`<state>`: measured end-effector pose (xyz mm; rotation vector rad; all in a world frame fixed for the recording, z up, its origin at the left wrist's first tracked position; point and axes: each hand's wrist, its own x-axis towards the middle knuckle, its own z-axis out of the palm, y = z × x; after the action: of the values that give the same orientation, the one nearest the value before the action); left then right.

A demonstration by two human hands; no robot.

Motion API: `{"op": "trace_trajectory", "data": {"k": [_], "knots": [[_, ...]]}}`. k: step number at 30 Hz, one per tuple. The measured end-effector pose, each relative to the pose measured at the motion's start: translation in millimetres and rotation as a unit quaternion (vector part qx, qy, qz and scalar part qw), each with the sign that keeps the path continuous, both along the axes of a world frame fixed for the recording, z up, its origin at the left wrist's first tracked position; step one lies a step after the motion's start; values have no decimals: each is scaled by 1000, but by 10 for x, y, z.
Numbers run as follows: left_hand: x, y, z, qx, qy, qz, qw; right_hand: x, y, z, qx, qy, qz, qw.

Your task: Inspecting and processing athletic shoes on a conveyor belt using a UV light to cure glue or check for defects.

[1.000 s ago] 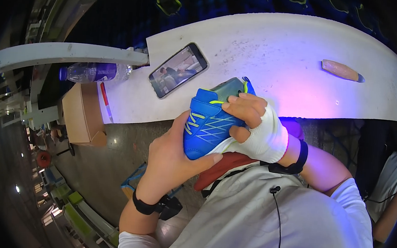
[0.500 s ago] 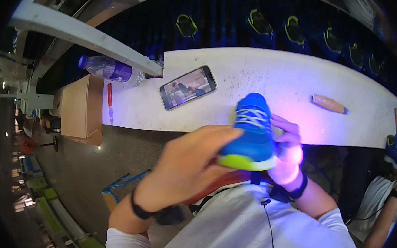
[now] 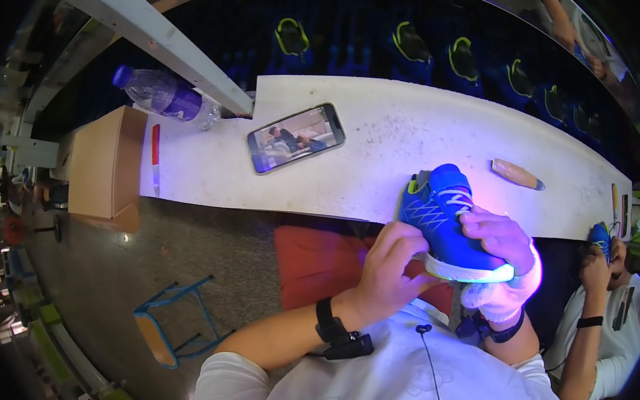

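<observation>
A small blue sneaker [image 3: 449,229] with white laces, a white sole and lime trim is tilted above the near edge of the white table, between my hands. My left hand [image 3: 388,264] is closed at its lower left, fingers bent against the side and sole edge. From the other side, my right hand [image 3: 502,248] grips the shoe, fingers lying over the upper beside the laces. A whitish glove covers part of that hand, while its fingers look bare. The sneaker's underside is hidden.
On the table [image 3: 209,180] lie a phone [image 3: 295,139], a red-handled knife [image 3: 155,158], a tan-handled tool [image 3: 517,174] and a plastic bottle [image 3: 164,97]. A cardboard box [image 3: 105,164] stands left. Dark lime-rimmed shoes [image 3: 411,43] sit beyond. A blue-framed stool [image 3: 168,316] is below; a co-worker's hands [image 3: 600,267] are right.
The sneaker has moved right and turned, so its side now shows. My left hand has shifted right, down to the sole edge; my right hand has come up over the upper.
</observation>
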<state>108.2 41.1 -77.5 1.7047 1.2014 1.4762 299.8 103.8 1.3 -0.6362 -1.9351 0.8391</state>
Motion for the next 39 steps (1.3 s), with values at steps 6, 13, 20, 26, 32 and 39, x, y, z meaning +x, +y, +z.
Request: {"op": "trace_trajectory", "data": {"k": [6,13,20,26,32,39], "knots": [[211,-9,281,14,-89,42,995,8,53,54,-7,-7,14,1000],[138,145,373,79,-57,-16,995,47,69,-104,-105,128,58,985],[122,208,507,-128,-89,-39,987,246,-14,-452,-121,191,2,974],[285,477,444,-18,296,-71,952,604,124,-622,-297,296,-54,906],[461,673,395,-2,393,-122,911,1054,233,-535,-26,-244,-88,965],[369,637,426,-45,365,-97,925,994,253,-530,-7,-238,-99,966]]}}
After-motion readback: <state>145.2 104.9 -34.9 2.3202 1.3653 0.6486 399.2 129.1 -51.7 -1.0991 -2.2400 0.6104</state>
